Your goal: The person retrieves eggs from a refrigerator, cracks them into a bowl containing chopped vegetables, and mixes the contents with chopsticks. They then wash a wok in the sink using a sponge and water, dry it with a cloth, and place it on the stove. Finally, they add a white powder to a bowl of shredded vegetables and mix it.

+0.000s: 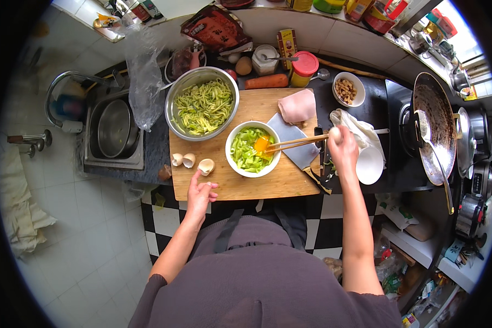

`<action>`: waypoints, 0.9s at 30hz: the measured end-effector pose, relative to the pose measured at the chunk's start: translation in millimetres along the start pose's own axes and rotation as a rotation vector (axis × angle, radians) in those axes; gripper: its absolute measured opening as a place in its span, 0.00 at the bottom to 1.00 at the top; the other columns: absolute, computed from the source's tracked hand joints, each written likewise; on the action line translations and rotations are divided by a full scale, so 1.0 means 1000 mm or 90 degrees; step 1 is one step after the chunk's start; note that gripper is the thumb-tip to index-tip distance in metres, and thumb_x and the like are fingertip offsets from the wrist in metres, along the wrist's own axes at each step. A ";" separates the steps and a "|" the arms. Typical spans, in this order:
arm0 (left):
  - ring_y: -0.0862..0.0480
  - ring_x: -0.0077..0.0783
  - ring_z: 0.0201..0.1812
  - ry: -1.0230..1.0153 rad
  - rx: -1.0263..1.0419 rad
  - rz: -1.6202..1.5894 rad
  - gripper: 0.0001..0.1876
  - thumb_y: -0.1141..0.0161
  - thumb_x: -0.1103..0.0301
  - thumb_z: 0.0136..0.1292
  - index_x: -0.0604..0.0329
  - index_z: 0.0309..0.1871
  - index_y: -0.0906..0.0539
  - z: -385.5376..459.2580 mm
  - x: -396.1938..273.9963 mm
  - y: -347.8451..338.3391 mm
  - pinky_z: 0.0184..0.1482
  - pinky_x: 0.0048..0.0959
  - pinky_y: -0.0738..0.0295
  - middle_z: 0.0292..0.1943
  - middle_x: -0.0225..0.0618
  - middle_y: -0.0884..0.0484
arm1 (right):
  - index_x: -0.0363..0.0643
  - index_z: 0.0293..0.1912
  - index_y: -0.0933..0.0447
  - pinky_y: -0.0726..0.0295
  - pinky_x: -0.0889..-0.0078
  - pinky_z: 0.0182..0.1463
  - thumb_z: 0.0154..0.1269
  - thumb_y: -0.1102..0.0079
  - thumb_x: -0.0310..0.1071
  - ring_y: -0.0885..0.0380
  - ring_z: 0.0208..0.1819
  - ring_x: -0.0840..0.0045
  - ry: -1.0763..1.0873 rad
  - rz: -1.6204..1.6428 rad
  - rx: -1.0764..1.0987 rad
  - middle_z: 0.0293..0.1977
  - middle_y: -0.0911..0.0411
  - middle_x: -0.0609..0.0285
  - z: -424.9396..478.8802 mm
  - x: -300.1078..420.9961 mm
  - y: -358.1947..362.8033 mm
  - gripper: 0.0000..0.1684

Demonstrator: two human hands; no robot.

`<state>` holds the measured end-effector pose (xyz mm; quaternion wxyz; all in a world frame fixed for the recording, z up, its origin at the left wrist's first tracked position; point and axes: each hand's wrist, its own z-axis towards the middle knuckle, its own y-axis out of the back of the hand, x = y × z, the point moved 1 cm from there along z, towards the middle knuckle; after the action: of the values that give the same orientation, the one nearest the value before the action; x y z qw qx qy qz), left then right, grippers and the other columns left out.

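Note:
My right hand (343, 149) grips a pair of wooden chopsticks (297, 142). Their tips reach into a white bowl (253, 174) of chopped green vegetable (246, 153), where raw egg yolk (261, 144) lies on top. A pale rounded thing (335, 135) shows at the right fingers; I cannot tell whether it is an egg. My left hand (201, 194) holds nothing, fingers apart, its index fingertip at a cracked eggshell (206, 166). More eggshell pieces (188, 160) lie left of it on the wooden cutting board (246, 190). A cleaver (295, 143) lies flat, partly behind the bowl and chopsticks.
A steel bowl of shredded green vegetable (203, 106) and a pink piece of meat (297, 105) occupy the board. Beyond are a carrot (266, 81) and jars. A sink (115, 162) stands left; a white cup (369, 166), cloth (358, 127) and wok (434, 119) are right.

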<state>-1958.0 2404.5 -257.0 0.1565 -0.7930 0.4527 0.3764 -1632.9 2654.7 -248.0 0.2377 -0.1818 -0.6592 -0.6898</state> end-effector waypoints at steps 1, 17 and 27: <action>0.22 0.21 0.28 -0.003 0.007 -0.002 0.32 0.50 0.71 0.70 0.57 0.75 0.49 -0.003 -0.001 0.000 0.32 0.21 0.23 0.40 0.37 0.17 | 0.41 0.51 0.23 0.19 0.62 0.44 0.57 0.36 0.37 0.18 0.39 0.62 -0.050 0.133 0.054 0.41 0.19 0.51 -0.023 0.013 0.008 0.21; 0.18 0.26 0.39 -0.021 0.032 0.024 0.29 0.52 0.71 0.70 0.56 0.74 0.45 0.000 -0.008 0.009 0.37 0.22 0.23 0.49 0.40 0.20 | 0.40 0.62 0.31 0.20 0.64 0.49 0.53 0.32 0.29 0.24 0.48 0.61 0.282 -0.030 0.042 0.50 0.26 0.54 -0.132 0.043 -0.052 0.35; 0.22 0.19 0.41 -0.287 0.246 0.086 0.22 0.46 0.71 0.68 0.57 0.65 0.28 -0.010 -0.054 -0.028 0.43 0.19 0.25 0.50 0.32 0.22 | 0.37 0.66 0.37 0.23 0.82 0.34 0.63 0.37 0.31 0.21 0.40 0.79 -0.115 0.726 0.369 0.49 0.25 0.54 -0.105 0.109 -0.009 0.34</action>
<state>-1946.3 2446.2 -212.5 0.3754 -0.6135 0.5213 0.4592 -1721.2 2540.5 -200.8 0.5497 -0.4893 -0.6364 -0.2310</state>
